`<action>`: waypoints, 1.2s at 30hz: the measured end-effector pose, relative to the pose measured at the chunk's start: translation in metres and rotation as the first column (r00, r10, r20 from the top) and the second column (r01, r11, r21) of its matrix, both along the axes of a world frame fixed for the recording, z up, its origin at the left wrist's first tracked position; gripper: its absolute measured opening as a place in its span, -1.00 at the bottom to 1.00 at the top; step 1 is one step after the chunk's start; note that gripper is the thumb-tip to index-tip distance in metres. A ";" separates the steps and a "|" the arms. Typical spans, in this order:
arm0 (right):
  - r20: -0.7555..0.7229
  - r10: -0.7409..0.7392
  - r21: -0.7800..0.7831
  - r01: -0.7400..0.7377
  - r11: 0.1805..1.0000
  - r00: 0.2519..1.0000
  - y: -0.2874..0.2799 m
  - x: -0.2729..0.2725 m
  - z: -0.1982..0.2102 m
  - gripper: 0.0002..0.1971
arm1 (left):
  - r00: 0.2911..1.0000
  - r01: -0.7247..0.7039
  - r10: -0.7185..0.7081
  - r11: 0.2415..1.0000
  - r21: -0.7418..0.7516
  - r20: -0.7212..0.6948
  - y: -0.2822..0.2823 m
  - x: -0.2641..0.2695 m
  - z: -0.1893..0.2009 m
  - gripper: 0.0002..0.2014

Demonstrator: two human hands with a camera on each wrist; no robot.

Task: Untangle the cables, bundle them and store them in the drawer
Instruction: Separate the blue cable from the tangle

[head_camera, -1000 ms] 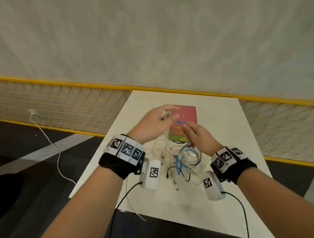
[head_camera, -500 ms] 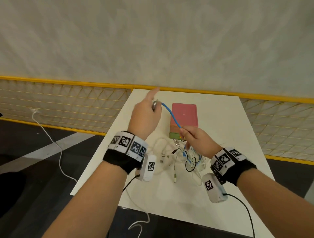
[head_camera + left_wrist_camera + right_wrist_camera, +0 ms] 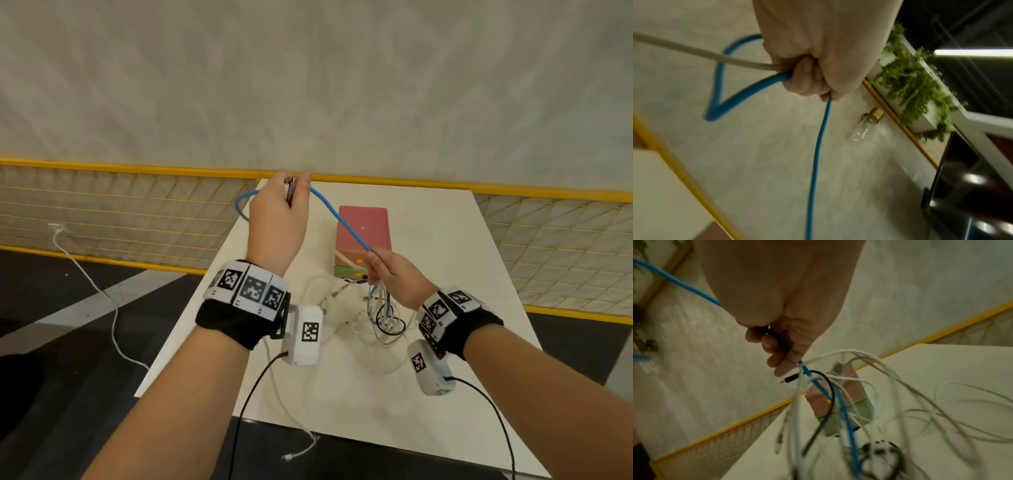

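We see a white table [image 3: 428, 394] pushed with its far edge against a yellow-railed mesh fence. Toward the back of its top stands a small box of drawers [image 3: 363, 229], pink above and green at the bottom. In front of it lies a loose tangle of cables [image 3: 383, 322], mostly white with a black loop among them, partly lifted off the surface. One white cable [image 3: 301, 425] trails over the near edge and hangs down with its plug just below
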State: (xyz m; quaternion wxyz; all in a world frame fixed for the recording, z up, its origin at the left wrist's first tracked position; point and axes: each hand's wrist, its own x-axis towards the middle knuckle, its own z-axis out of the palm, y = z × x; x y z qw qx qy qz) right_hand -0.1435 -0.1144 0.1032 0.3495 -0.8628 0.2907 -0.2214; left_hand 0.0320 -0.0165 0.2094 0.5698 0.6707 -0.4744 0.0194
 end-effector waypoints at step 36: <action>-0.058 -0.160 0.076 0.164 0.984 0.985 -0.025 0.001 0.015 -0.32 | 0.957 0.113 -0.204 0.918 0.380 0.208 -0.022 -0.012 -0.035 -0.67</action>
